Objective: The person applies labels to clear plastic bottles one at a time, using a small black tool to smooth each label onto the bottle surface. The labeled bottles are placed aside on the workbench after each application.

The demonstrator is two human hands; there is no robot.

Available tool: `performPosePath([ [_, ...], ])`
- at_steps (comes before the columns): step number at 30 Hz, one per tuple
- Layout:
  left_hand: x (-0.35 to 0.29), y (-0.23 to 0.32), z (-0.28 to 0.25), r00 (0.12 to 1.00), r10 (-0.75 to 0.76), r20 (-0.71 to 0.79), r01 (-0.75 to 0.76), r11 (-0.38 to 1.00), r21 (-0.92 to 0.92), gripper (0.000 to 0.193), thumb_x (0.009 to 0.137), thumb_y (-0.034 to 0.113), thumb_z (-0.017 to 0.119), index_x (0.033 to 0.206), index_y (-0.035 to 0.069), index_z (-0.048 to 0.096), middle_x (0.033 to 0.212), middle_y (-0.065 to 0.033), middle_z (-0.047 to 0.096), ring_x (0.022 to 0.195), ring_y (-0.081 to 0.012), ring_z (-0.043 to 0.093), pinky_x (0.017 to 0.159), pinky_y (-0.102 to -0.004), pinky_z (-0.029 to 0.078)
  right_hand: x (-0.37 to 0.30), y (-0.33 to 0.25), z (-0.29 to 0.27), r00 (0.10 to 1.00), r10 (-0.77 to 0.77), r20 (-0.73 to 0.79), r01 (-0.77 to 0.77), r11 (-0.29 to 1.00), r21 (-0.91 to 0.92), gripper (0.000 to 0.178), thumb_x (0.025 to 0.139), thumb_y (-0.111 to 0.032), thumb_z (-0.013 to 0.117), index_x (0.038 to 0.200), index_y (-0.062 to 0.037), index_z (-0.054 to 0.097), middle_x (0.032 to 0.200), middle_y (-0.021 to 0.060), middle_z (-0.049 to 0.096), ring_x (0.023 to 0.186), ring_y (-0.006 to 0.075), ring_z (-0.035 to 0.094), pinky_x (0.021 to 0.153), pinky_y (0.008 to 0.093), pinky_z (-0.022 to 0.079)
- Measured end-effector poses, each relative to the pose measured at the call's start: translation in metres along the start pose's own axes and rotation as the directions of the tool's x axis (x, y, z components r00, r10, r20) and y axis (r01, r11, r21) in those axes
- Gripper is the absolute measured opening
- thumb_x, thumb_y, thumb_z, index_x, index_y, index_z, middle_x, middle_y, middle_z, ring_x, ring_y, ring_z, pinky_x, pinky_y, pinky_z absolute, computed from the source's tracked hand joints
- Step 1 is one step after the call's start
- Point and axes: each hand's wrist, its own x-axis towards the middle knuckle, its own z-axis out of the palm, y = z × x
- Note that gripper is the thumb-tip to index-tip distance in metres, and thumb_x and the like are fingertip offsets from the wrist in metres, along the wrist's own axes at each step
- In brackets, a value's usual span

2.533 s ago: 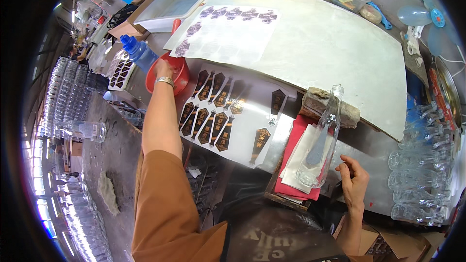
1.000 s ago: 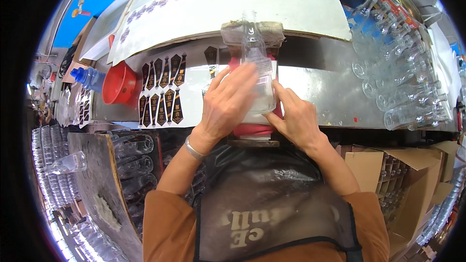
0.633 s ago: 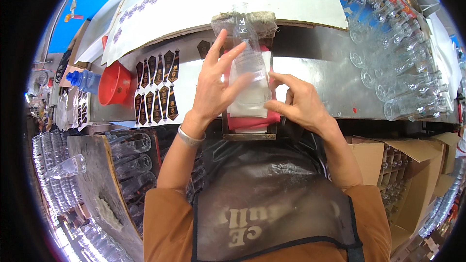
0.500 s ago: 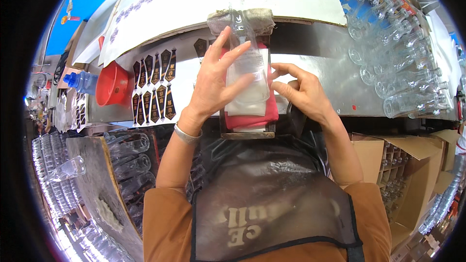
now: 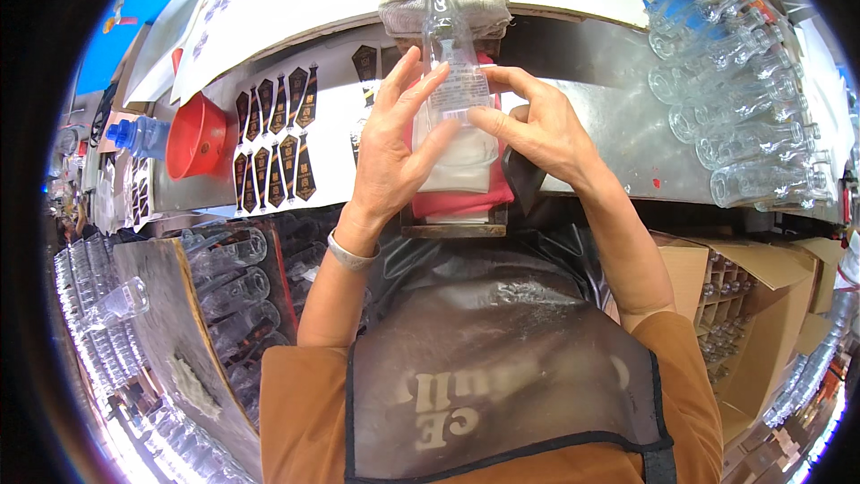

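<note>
A clear glass bottle (image 5: 452, 81) lies on a red and white cloth pad (image 5: 466, 188) in a small wooden cradle at the bench's near edge. My left hand (image 5: 394, 148) lies flat along the bottle's left side, fingers stretched over it. My right hand (image 5: 537, 130) presses its fingertips on the bottle's front from the right. A folded grey rag (image 5: 403, 9) sits under the bottle's neck. A dark label piece (image 5: 522, 181) peeks out under my right palm.
A white backing sheet with several dark shield-shaped labels (image 5: 273, 139) lies left of the cradle, beside a red funnel (image 5: 197, 134) and a blue-capped plastic bottle (image 5: 139, 136). Empty clear bottles (image 5: 752, 116) lie stacked at the right. More bottles (image 5: 224, 282) fill crates at lower left. Cardboard boxes (image 5: 752, 305) stand at the right.
Earlier my left hand reached to the label sheet while the right held the bottle. Both hands then came onto the bottle; fingers have since slid up along its front.
</note>
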Motion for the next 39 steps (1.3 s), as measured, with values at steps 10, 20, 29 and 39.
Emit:
performPosePath([
  [10,0.0,-0.01,-0.002,1.0,-0.013,0.011,0.014,0.997,-0.08,0.053,0.09,0.015,0.071,0.142,0.011,0.058,0.154,-0.0175,0.044,0.142,-0.0309,0.043,0.115,-0.0432,0.036,0.003,0.002,0.0,1.0,0.003,0.007,-0.003,0.999,0.042,0.056,0.091,-0.024,0.073,0.135,0.0052,0.054,0.119,0.0121,0.064,0.081,0.0111,0.067,0.071,0.0251,0.053],
  [20,-0.001,-0.013,-0.001,1.0,-0.005,0.03,0.007,0.998,-0.06,0.052,0.093,0.015,0.07,0.143,0.011,0.056,0.155,-0.0155,0.042,0.142,-0.029,0.042,0.114,-0.0431,0.039,-0.001,-0.004,0.001,1.0,0.013,0.01,-0.013,1.0,0.011,0.056,0.091,-0.023,0.073,0.135,0.0061,0.054,0.12,0.0114,0.064,0.079,0.0099,0.066,0.071,0.024,0.052],
  [29,0.0,-0.006,0.001,0.998,-0.058,-0.003,0.058,0.991,-0.118,0.054,0.086,0.014,0.074,0.139,0.013,0.061,0.153,-0.0186,0.044,0.14,-0.0325,0.045,0.114,-0.0426,0.038,0.01,0.03,-0.011,0.985,0.123,-0.123,-0.068,0.922,0.381,0.038,0.1,-0.035,0.063,0.117,-0.0008,0.065,0.1,0.0095,0.071,0.06,0.0093,0.059,0.059,0.0232,0.049],
  [39,-0.001,-0.01,0.003,1.0,-0.007,-0.026,0.006,0.999,-0.052,0.055,0.085,0.014,0.076,0.138,0.012,0.062,0.152,-0.0192,0.045,0.139,-0.0333,0.046,0.113,-0.0423,0.039,0.006,-0.004,-0.02,0.97,-0.221,-0.101,0.225,0.974,0.036,0.032,0.093,-0.016,0.068,0.119,0.0011,0.064,0.106,0.0099,0.071,0.095,0.0151,0.066,0.084,0.0273,0.052],
])
